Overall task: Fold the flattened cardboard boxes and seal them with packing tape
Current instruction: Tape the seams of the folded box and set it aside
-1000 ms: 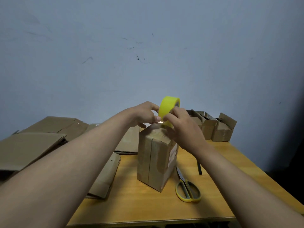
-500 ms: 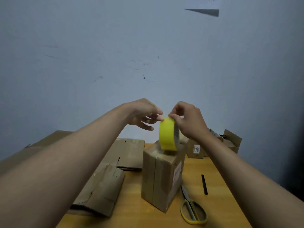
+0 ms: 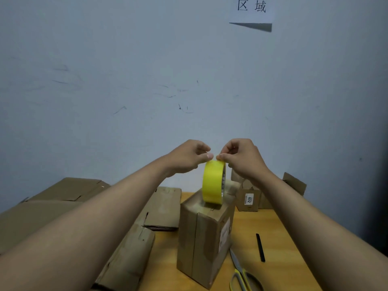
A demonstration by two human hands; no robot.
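Head view shows the left hand (image 3: 188, 157) and right hand (image 3: 241, 158) both pinching the top of the yellow tape roll (image 3: 213, 182), standing upright on the folded box (image 3: 204, 238) directly below them.

The tape roll (image 3: 212, 181) is seen as smooth, glossy yellow plastic film. The upright box (image 3: 204, 238) is matt brown cardboard, with a faint sheen noted along its taped seam. The surface (image 3: 279, 238) is smooth, lightly glossy wood. The scissors (image 3: 241, 274) show bare metal blades and yellow plastic handles.
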